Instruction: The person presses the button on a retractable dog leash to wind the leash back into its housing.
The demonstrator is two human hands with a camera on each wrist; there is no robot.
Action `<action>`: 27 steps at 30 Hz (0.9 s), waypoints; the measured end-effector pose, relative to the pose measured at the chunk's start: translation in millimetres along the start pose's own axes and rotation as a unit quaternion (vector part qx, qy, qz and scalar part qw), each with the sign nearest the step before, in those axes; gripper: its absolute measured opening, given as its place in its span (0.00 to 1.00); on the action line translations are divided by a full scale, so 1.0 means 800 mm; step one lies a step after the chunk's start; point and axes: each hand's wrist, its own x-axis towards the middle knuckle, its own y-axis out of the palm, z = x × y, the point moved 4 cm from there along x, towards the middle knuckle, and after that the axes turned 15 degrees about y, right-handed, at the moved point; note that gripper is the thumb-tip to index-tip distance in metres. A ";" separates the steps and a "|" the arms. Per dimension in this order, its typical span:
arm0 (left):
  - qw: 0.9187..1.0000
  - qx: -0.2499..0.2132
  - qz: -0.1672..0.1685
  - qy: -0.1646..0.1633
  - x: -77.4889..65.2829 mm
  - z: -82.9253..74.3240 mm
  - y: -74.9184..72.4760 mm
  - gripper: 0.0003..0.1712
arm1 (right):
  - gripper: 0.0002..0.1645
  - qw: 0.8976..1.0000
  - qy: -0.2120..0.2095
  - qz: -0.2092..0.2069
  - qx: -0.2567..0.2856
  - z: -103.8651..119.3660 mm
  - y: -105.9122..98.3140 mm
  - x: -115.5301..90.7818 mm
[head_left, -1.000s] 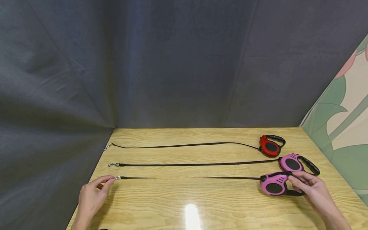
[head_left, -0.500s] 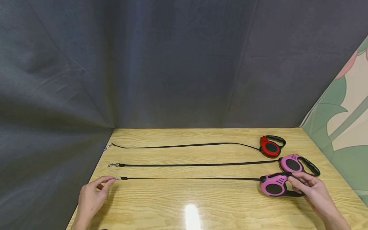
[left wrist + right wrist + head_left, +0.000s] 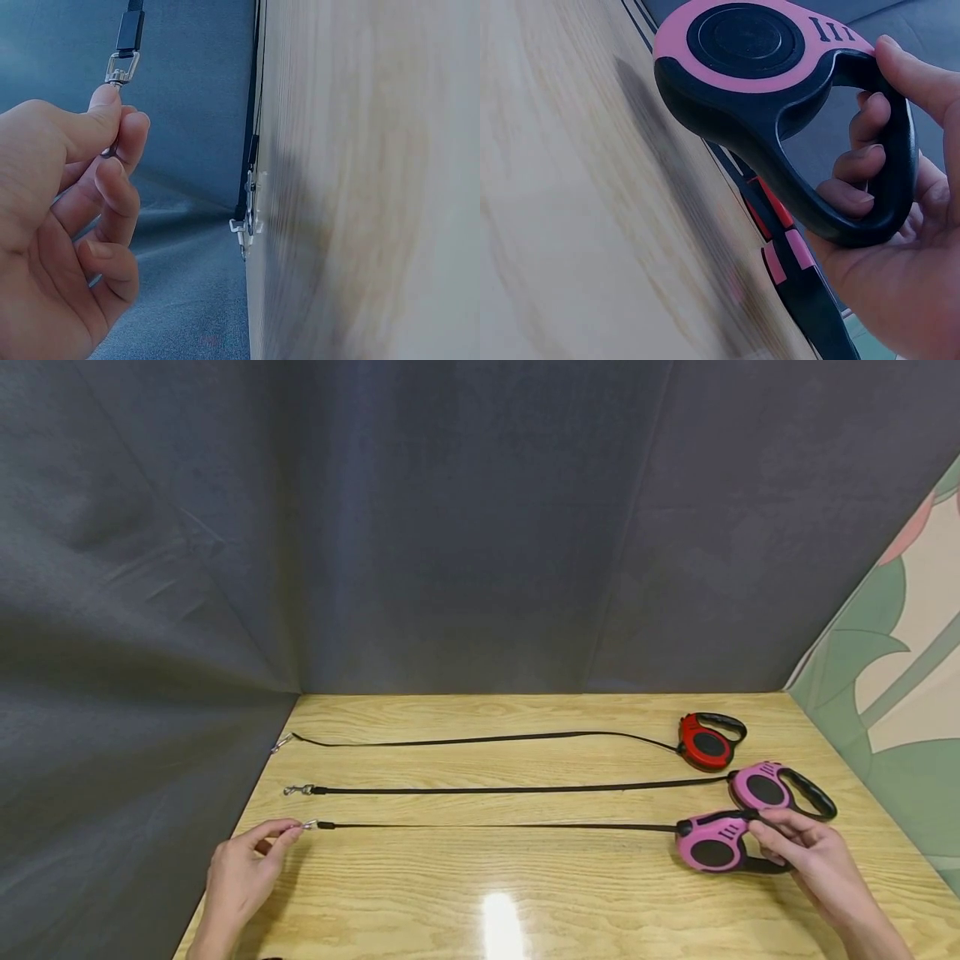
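My right hand (image 3: pixel 813 852) grips the black handle of a pink retractable dog leash (image 3: pixel 708 843), fingers curled through the loop in the right wrist view. Its casing (image 3: pixel 742 37) is raised off the table there. The black strap (image 3: pixel 495 826) runs straight across to the left. At that end my left hand (image 3: pixel 251 868) pinches the leash's metal snap hook (image 3: pixel 118 76) between thumb and fingers, held off the tabletop. Just behind lies a second pink leash (image 3: pixel 761 787) with its strap stretched out parallel and its snap hook (image 3: pixel 297 790) on the table.
A red retractable leash (image 3: pixel 707 742) lies farthest back, its strap slightly bowed and its clip (image 3: pixel 281 743) at the left table edge. Grey cloth (image 3: pixel 465 527) hangs behind and left of the wooden table (image 3: pixel 420 893). A floral panel (image 3: pixel 892 685) borders the right.
Both hands keep their grips in nearly the same places. The held casing has shifted very slightly left; the two leashes on the table have stayed put.
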 end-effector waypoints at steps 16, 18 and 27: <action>1.000 -0.005 -0.002 0.012 0.000 -0.004 0.001 0.06 | 0.23 1.000 0.003 -0.002 -0.023 -0.002 0.001 0.001; 1.000 -0.006 0.002 0.009 0.000 -0.004 0.002 0.06 | 0.24 1.000 0.005 -0.004 -0.026 -0.003 0.001 0.001; 1.000 -0.009 0.005 0.009 0.000 -0.006 0.003 0.07 | 0.23 0.999 0.010 -0.003 -0.034 -0.002 0.004 0.001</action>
